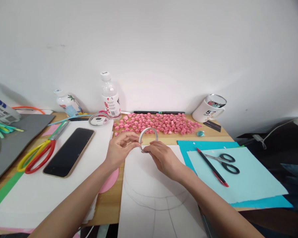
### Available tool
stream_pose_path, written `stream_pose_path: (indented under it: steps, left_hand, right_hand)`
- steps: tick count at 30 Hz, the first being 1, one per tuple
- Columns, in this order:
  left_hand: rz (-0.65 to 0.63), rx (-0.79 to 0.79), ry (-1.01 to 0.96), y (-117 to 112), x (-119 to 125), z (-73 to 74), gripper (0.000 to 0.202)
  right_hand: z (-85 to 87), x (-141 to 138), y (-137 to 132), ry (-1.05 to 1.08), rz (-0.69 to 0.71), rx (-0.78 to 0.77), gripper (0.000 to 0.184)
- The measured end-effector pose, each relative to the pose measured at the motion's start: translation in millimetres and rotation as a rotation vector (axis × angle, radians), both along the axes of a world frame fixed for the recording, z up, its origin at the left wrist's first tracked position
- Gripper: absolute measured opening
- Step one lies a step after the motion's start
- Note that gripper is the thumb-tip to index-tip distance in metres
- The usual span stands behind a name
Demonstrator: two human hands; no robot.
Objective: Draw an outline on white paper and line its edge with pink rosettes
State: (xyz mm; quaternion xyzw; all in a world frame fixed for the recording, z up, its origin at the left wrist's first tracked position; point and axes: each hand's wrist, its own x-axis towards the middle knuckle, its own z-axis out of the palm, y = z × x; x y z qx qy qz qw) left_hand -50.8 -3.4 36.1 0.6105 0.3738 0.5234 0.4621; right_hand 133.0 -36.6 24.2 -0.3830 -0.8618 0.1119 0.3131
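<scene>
A grey ring-shaped tape roll (149,131) is held between both hands just above a white sheet (154,191) with pencilled curves. My left hand (120,150) pinches the roll's left rim with thumb and fingers. My right hand (162,158) grips its lower right side, fingers closed round it. Behind the roll lies a spread of several small pink paper roses (159,123) on the wooden table (109,205).
A black phone (69,151) lies on white paper at left, beside yellow and red rings (36,157). Two water bottles (110,96), another tape ring (98,119) and a white mug (208,110) stand at the back. Scissors (224,162) and a red-black pen (212,167) rest on blue paper (250,185) at right.
</scene>
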Motion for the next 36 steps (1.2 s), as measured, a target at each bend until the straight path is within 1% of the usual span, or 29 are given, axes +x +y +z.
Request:
stream_pose_path:
  steps: [1,4,7,10,12,14,19,21,25,28,32,34,36]
  left_hand:
    - [0.006,0.001,0.001,0.0,-0.1,0.3,0.010]
    - [-0.003,0.044,0.038,-0.1,-0.6,0.9,0.003]
    - [-0.022,0.062,0.066,-0.8,-0.3,1.0,0.010]
    - [0.008,0.032,0.043,-1.9,1.0,1.1,0.002]
    - [0.032,0.032,0.021,-2.2,1.4,1.2,0.006]
    - [0.036,0.053,0.016,-2.2,1.0,1.6,0.003]
    - [-0.056,0.062,0.105,-2.6,0.2,1.5,0.012]
    - [-0.060,0.047,0.118,-3.2,1.1,0.4,0.010]
    - [-0.017,-0.010,0.073,-4.0,2.5,0.2,0.008]
    - [-0.039,0.030,0.112,-2.8,0.8,2.2,0.005]
    - [-0.082,0.067,0.223,2.1,-4.2,3.3,0.011]
    - [-0.090,0.125,0.273,4.6,-5.7,3.1,0.015]
    - [-0.064,0.205,0.278,5.7,-5.9,2.8,0.017]
  right_hand:
    - [0.2,0.0,0.0,-0.007,-0.001,0.002,0.024]
    - [-0.2,0.6,-0.1,-0.037,-0.002,0.008,0.025]
    - [-1.1,1.5,-0.3,-0.050,-0.006,0.002,0.024]
    - [-0.8,1.2,-1.1,-0.045,-0.013,-0.009,0.024]
    - [-0.4,0.5,-1.8,-0.042,-0.013,-0.014,0.024]
    - [-0.5,0.1,-2.5,-0.049,-0.009,-0.016,0.024]
    - [-3.1,2.9,-4.2,-0.093,-0.010,-0.024,0.027]
    - [-3.2,4.2,-5.1,-0.093,-0.012,-0.041,0.025]
    - [-0.8,4.5,-6.4,-0.087,-0.015,-0.069,0.024]
    - [0.9,4.1,-6.7,-0.098,-0.008,-0.051,0.025]
    - [3.0,5.8,-8.4,-0.132,0.008,0.006,0.030]
    - [4.7,7.7,-10.0,-0.167,0.013,0.033,0.032]
    - [7.0,10.2,-11.3,-0.195,-0.014,0.052,0.029]
